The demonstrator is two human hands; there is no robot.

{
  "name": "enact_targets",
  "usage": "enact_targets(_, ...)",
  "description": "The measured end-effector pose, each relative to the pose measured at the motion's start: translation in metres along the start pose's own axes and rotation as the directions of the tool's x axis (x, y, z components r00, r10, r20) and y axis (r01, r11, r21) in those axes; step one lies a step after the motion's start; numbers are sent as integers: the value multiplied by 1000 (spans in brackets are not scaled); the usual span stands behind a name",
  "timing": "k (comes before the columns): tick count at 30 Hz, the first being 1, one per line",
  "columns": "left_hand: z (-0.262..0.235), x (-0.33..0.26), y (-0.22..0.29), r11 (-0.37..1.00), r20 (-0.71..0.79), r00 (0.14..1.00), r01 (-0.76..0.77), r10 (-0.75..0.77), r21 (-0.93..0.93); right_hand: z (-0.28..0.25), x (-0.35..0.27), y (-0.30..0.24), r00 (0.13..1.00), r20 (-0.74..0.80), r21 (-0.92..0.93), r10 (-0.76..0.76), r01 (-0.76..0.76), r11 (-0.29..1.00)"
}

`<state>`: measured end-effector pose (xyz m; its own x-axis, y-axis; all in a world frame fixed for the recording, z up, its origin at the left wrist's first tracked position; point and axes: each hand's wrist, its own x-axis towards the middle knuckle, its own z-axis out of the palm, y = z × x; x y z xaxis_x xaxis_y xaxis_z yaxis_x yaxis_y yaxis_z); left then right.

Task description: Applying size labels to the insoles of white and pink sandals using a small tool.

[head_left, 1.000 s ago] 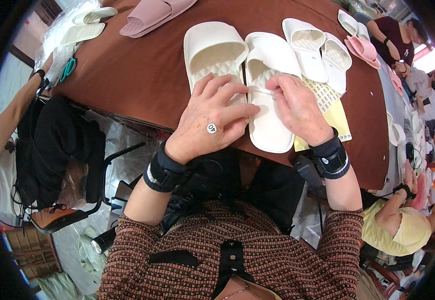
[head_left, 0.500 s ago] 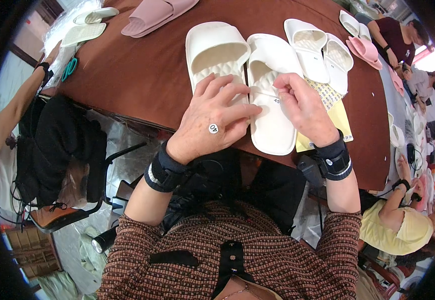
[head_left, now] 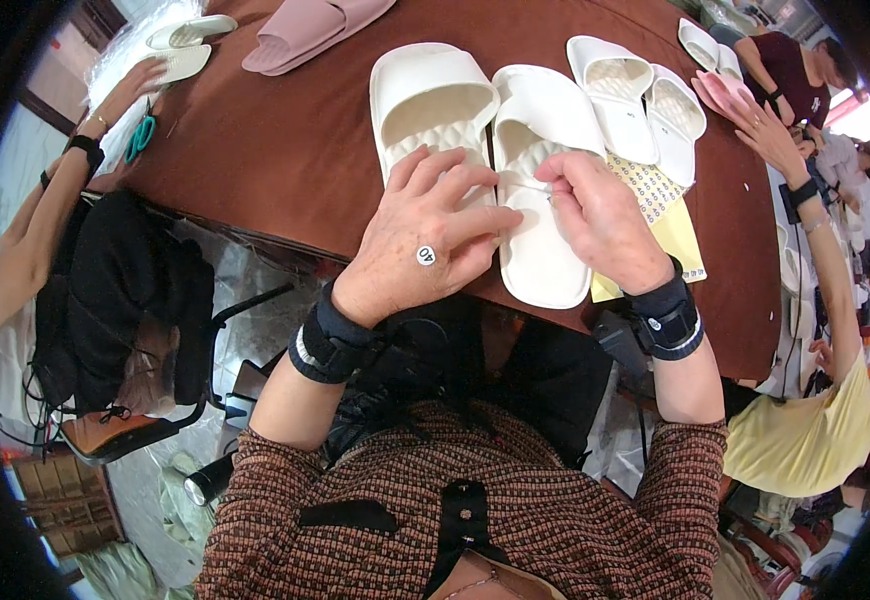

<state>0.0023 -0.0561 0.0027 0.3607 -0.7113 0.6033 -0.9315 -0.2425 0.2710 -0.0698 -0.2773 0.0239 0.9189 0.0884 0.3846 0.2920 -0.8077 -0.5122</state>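
Two white slippers lie side by side before me, a left slipper [head_left: 435, 95] and a right slipper [head_left: 545, 262]. My left hand [head_left: 430, 225] rests over the left slipper with its fingers spread, the fingertips reaching to the right slipper's edge; a small round sticker [head_left: 426, 256] is on its back. Over the right slipper's insole, just behind the strap, my right hand [head_left: 605, 215] pinches thumb and forefinger together. A thin sliver shows at the thumb tip, seemingly the edge of a small sticker. Beside that hand lie yellow sticker sheets [head_left: 677, 240], partly under another white slipper pair [head_left: 623, 125].
The brown-covered table [head_left: 255, 160] also bears a mauve slipper pair [head_left: 315, 30], pale slippers [head_left: 180, 60] and teal scissors [head_left: 140, 138] at left. At right, a co-worker's hand [head_left: 770, 135] is at pink slippers [head_left: 720, 95]. Another co-worker's hand [head_left: 140, 80] reaches in from the left.
My right hand has shifted slightly left, and the label on the right slipper's insole no longer shows. Co-workers on both sides have reached their arms farther over the table.
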Motion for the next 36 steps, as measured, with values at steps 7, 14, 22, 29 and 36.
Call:
enact_targets(7, -1, -1, 0, 1000, 1, 1000, 8, -8, -2, -1, -3, 0, 989, 17, 149, 145, -146, 978)
enact_targets(14, 0, 0, 0, 1000, 5, 1000, 12, -12, -7, -2, 0, 1, 1000, 4, 75, 22, -23, 997)
enact_targets(22, 0, 0, 1, 1000, 7, 1000, 8, -8, 0, 3, 2, -2, 997, -29, -76, -70, 68, 995)
enact_targets(29, 0, 0, 1, 1000, 7, 1000, 9, -9, 0, 3, 2, -4, 993, -18, -104, -120, 117, 988)
enact_targets(36, 2, 1, 1, 1000, -4, 1000, -1, 1, 4, 4, 2, -3, 992, -15, -117, -127, 125, 985)
